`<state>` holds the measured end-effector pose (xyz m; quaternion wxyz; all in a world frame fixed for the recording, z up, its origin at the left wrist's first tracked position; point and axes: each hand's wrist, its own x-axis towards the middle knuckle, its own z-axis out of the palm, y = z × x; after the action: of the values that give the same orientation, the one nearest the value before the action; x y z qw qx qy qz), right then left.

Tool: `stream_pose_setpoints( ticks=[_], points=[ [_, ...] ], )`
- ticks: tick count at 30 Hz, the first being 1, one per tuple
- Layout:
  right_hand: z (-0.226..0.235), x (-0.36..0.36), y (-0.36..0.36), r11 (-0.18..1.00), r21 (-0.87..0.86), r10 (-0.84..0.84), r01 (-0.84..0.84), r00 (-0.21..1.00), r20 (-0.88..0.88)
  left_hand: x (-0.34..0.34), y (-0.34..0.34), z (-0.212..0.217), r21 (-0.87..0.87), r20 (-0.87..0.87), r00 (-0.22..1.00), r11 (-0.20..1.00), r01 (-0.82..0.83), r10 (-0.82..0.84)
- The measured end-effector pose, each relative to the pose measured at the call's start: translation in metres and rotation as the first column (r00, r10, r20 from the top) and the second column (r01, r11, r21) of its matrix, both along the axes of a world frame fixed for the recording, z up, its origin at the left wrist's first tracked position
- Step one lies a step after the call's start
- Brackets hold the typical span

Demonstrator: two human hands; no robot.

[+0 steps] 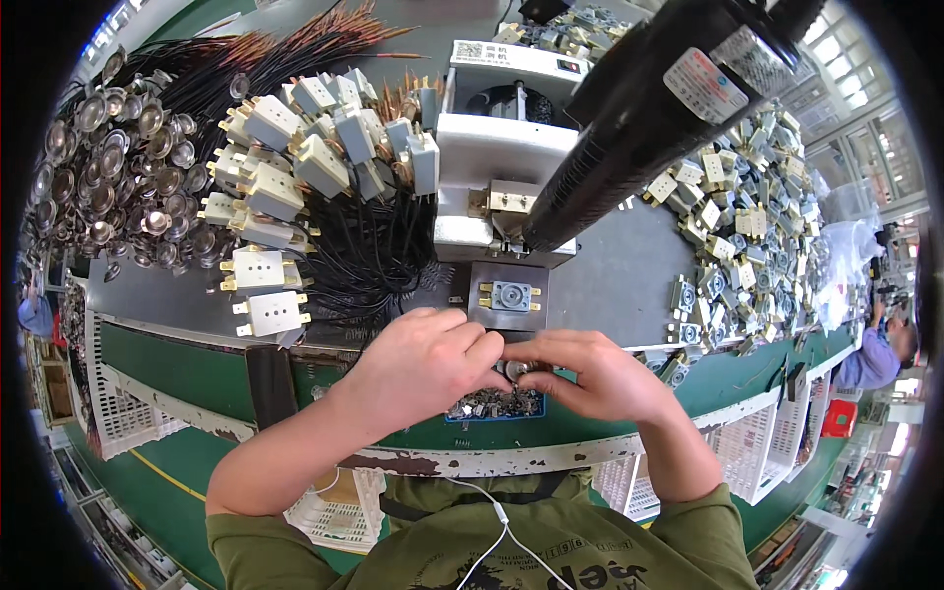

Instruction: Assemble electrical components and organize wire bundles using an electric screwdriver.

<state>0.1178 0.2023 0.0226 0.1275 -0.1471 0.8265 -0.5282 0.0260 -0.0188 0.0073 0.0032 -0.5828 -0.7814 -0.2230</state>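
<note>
One small round metal piece (pixel 515 370) is sitting between the two hands, low in front of the bench edge and above a blue tray (pixel 497 420) that is holding many tiny metal parts. Slipping looks like the main risk: the piece is offering little surface to the fingertips, so uneven pressure from either side could be sending it down among the loose parts, where it would be hard to pick out. As for the grip, the piece is lying at the very tips, with the thumb and forefinger of the right hand (pixel 605 379) apparently pinching it; the left hand (pixel 423 359) is curling close beside it, its tips partly hidden, so I cannot tell whether they are pressing on it. Just beyond the hands, a grey block with brass tabs (pixel 512 296) is resting on a metal plate (pixel 492 321), and a white press (pixel 506 147) is standing behind. Farther out, black wires (pixel 364 256), wired blocks (pixel 273 315) and shiny metal discs (pixel 108 177) are crowding the left, while a heap of blocks (pixel 728 216) is covering the right.
</note>
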Motion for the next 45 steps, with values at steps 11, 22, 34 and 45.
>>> stream_pose_setpoints(
  ticks=[11,22,34,45],
  points=[
    [0.036,-0.001,0.013,0.814,-0.277,-0.577,0.511,0.768,-0.278,-0.024,0.007,0.021,0.014,0.340,0.937,0.995,-0.096,0.086],
    [0.070,-0.067,0.001,0.817,-0.418,-0.565,0.397,0.406,-0.719,-0.036,0.022,0.002,-0.214,0.282,0.951,0.974,-0.069,0.129],
    [0.099,-0.074,-0.012,0.750,-0.640,-0.585,0.169,0.621,-0.521,-0.027,0.026,-0.008,-0.149,0.189,0.967,0.979,-0.142,0.169],
    [0.084,-0.085,-0.037,0.706,-0.649,-0.689,0.282,0.484,-0.539,-0.026,0.024,-0.010,-0.147,0.154,0.972,0.977,-0.155,0.178]
  ],
)
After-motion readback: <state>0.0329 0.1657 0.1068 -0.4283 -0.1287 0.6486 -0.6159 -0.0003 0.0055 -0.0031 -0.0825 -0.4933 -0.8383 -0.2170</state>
